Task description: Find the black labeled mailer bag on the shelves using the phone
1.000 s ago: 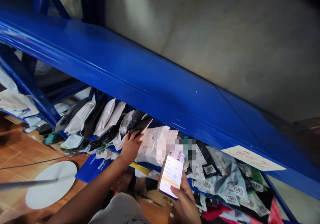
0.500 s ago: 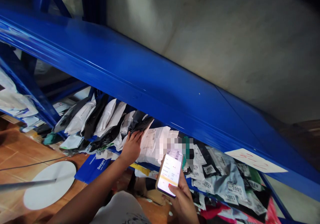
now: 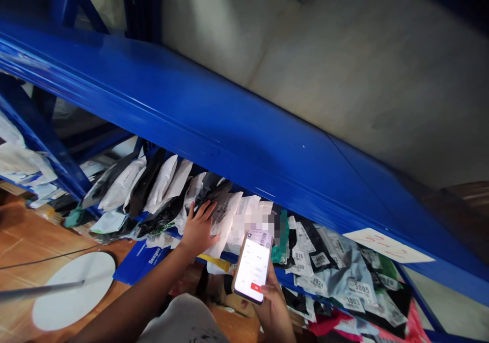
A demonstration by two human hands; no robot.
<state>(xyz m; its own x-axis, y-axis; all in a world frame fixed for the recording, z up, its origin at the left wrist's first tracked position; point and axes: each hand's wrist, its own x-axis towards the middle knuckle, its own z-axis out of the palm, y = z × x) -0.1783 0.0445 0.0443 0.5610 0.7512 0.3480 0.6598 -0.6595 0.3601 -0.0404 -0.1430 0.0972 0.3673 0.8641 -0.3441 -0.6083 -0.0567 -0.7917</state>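
Observation:
My left hand (image 3: 198, 228) reaches into a row of upright mailer parcels on a low blue shelf, fingers spread on a black parcel (image 3: 214, 203) and pressing it against a white labelled parcel (image 3: 244, 220). My right hand (image 3: 273, 310) grips a smartphone (image 3: 252, 266) from below, its lit screen facing me, just in front of the white parcel. More white and black parcels (image 3: 160, 182) stand to the left of my left hand.
A wide blue shelf beam (image 3: 229, 134) slants across above the parcels, with a paper tag (image 3: 387, 245) stuck at its right. Numbered parcels (image 3: 344, 282) pile at the right. A blue bag (image 3: 143, 259) and a white round disc (image 3: 72, 292) lie on the brown tiled floor.
My left hand has pushed the black parcel rightwards over the white one. The phone has dropped a little and shifted left.

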